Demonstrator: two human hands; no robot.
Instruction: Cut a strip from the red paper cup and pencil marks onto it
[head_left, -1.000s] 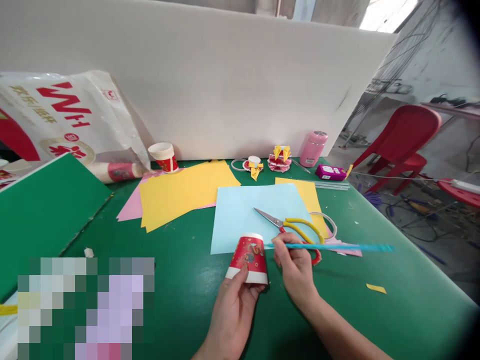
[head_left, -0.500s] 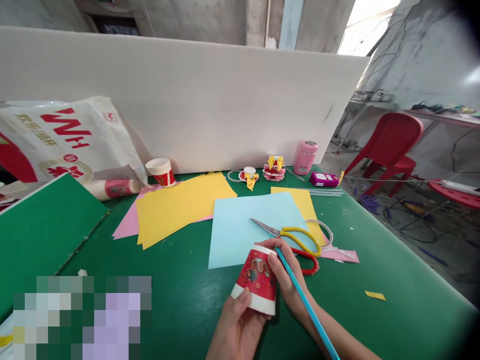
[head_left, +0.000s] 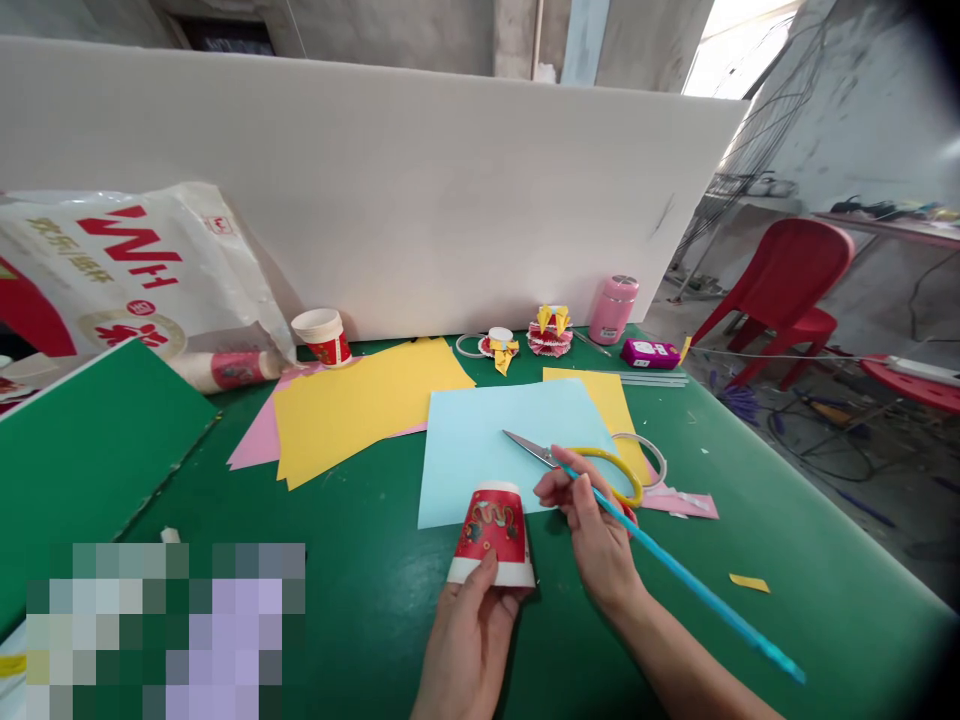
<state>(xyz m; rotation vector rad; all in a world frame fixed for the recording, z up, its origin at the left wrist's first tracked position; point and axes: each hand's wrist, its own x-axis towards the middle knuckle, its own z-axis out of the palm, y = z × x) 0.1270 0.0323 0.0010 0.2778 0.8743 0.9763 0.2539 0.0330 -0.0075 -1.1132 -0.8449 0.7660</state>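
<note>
Low in the middle, my left hand [head_left: 474, 610] grips a red-and-white paper cup [head_left: 493, 530] with a dragon print, thumb on its front and fingers behind. The cup is upside down, its narrow base at the top. My right hand [head_left: 600, 530], to the right of the cup and apart from it, pinches a long thin blue stick [head_left: 697, 585] that slants down to the right. Behind that hand, scissors [head_left: 611, 470] with a yellow and a red handle lie partly on a light blue paper sheet [head_left: 480, 440]; the red handle is mostly hidden.
Yellow sheets [head_left: 360, 405] and pink paper lie at centre left. A paper cup [head_left: 324, 340], small paper crafts [head_left: 550, 332], a pink bottle [head_left: 613, 310] and a purple pack [head_left: 651, 353] stand before a white board [head_left: 412, 200]. A tape roll [head_left: 658, 460] lies beyond the scissors.
My right hand has come off the cup and moved slightly right, tilting the blue stick flatter. My left hand has turned the cup more upright and brought it slightly left.
</note>
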